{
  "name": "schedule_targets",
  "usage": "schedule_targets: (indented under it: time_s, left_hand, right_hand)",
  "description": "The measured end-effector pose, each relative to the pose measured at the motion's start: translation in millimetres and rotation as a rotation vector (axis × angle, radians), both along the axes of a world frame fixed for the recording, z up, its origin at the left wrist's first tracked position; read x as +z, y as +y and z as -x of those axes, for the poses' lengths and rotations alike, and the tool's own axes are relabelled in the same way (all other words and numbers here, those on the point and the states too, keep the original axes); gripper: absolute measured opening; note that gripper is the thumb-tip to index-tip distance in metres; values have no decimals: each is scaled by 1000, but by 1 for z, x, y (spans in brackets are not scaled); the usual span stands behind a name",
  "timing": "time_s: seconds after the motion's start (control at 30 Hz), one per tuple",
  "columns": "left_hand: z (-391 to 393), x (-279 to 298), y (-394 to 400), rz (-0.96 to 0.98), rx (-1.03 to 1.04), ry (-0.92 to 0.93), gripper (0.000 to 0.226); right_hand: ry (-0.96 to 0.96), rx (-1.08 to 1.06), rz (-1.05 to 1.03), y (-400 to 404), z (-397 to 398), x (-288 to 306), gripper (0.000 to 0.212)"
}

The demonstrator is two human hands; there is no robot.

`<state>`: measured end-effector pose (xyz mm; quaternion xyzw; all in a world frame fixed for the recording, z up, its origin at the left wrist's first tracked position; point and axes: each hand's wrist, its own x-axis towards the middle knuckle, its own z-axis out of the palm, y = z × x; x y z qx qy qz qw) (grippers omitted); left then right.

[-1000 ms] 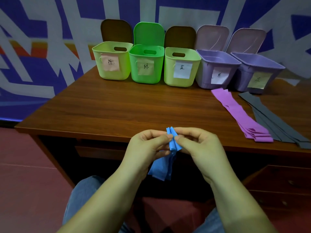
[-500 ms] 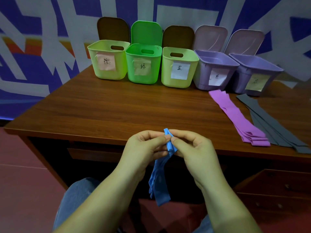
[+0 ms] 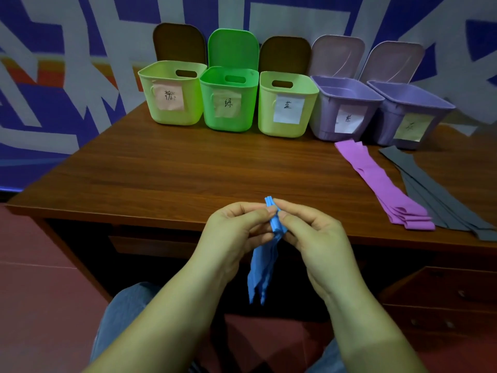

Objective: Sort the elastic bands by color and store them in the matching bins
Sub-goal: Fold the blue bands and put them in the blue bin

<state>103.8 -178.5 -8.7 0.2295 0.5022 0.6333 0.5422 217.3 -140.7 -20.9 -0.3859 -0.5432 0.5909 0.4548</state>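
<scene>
While my left hand (image 3: 236, 227) and right hand (image 3: 314, 232) both pinch the bunched blue bands (image 3: 265, 259) over the surface's (image 3: 188, 179) near edge, purple bands (image 3: 382, 184) and grey bands (image 3: 441, 197) lie before the bins (image 3: 282, 119).

A brown wooden desk (image 3: 166, 179) stands against a blue-and-white patterned wall (image 3: 53, 49), with drawers (image 3: 441, 300) at right, over a red floor (image 3: 35, 305).
</scene>
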Motion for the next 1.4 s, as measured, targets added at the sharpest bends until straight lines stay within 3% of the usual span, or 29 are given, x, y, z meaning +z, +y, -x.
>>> schedule_targets:
  time_s: [0.73, 0.97, 1.03, 1.2, 1.4]
  left_hand:
    - [3, -2, -1, -8, -12, -10, 4]
    - [5, 0, -1, -4, -2, -33, 1]
    - [7, 0, -1, 4, -9, -32, 4]
    - [12, 5, -1, 19, -48, -13, 2]
    - [21, 16, 2, 91, -157, 124, 9]
  right_hand:
    - [66, -32, -34, -4, 6, -4, 27]
    - [120, 78, -35, -4, 3, -5, 24]
    - [124, 132, -31, -2, 0, -4, 32]
    - [62, 207, -77, 2, -7, -6, 45]
    - [-145, 129, -230, 8, -15, 2, 37]
